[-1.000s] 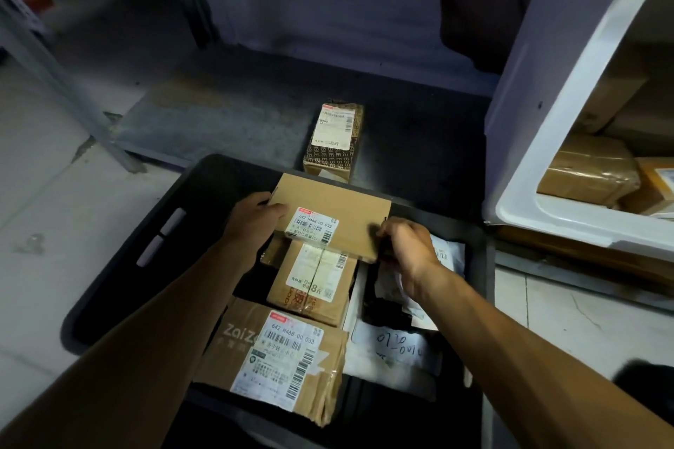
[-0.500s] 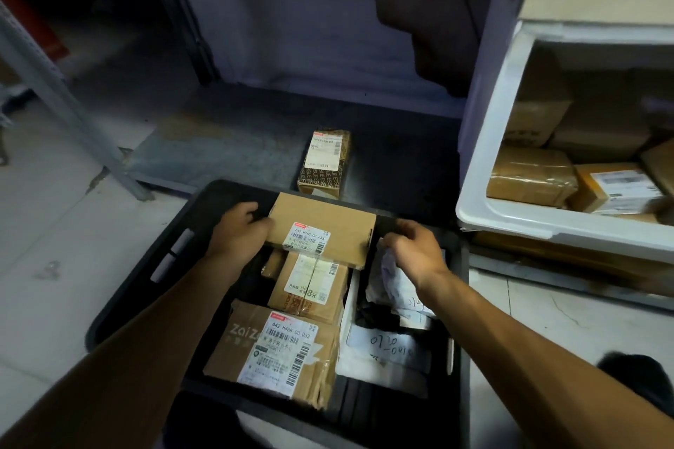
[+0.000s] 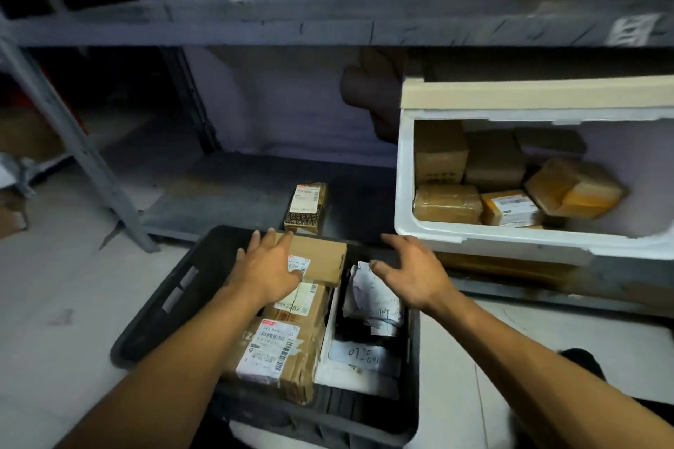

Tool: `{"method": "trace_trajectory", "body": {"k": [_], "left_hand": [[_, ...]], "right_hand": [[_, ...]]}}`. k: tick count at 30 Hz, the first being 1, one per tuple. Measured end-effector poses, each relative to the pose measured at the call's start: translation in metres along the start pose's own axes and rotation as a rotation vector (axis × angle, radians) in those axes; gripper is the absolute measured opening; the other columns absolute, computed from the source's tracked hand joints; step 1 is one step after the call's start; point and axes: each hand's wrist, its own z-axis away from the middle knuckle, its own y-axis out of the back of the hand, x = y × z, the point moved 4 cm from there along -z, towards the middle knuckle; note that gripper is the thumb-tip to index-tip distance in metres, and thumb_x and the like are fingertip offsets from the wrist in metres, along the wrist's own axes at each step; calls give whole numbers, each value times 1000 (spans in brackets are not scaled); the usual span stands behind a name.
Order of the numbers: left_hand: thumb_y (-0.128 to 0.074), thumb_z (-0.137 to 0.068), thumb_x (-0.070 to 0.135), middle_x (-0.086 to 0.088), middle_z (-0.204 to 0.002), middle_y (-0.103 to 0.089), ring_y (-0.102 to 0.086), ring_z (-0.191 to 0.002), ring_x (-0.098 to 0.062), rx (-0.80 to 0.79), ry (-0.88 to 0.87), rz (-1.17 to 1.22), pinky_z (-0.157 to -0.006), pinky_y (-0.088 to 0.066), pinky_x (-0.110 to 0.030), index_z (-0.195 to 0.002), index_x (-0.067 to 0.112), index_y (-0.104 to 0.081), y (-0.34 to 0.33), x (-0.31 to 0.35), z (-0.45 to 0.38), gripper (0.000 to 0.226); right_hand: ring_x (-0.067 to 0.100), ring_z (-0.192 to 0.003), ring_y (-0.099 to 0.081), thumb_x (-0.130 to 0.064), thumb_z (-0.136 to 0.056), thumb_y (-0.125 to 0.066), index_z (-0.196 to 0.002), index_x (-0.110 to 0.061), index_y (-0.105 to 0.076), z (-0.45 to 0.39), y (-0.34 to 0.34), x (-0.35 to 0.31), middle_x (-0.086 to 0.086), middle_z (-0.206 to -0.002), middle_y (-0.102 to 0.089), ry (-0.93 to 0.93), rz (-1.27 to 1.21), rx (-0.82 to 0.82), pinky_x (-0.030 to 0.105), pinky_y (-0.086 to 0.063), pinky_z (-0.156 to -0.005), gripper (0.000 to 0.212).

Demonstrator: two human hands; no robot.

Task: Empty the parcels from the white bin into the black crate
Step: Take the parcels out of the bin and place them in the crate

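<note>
Matt black plastic crate (image 3: 171, 299), brown cardboard parcels (image 3: 321, 259), glossy white plastic bin (image 3: 474, 235).

Black plastic crate (image 3: 175, 288) on the floor, open top, slotted handle in its left wall. Inside: flat brown cardboard parcel (image 3: 321, 261) with white label lying on top at the far end, more labelled cardboard boxes (image 3: 281, 354) stacked below, crumpled white mailers (image 3: 372, 299) to the right. White foam bin (image 3: 492, 237) tipped on its side on the low shelf, opening forward, brown taped parcels (image 3: 446, 202) heaped within.

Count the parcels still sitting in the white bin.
6 visible in the white bin: three across the back, three in front. More may be hidden behind.
</note>
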Motion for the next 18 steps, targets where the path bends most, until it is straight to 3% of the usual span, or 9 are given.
{"method": "trace_trajectory", "body": {"k": [4,10,18], "left_hand": [[-60,-94,48,-6,-169,-9,-4,-155,-33,36,-60,-89,-122,-15,-56,-160,27,-14,18,34,26,83],[-58,-92,48,-6,-160,-33,-28,-147,-30,60,-169,-118,-117,-31,-46,-158,24,-22,34,88,54,78],[-58,-95,43,-8,-165,-22,-21,-152,-29,46,-331,-95,-122,-27,-42,-160,23,-18,43,165,60,79]], "right_hand": [[26,-142,-39,-56,-94,-56,-154,-26,-40,25,32,4,3,-157,-41,28,117,34,42,-40,-114,68],[27,-146,-33,-55,-95,-58,-153,-27,-39,59,86,17,3,-160,-36,29,196,98,45,-35,-118,67],[29,-147,-31,-54,-95,-57,-153,-22,-41,84,143,58,8,-160,-36,-36,272,135,44,-32,-118,68]]}}
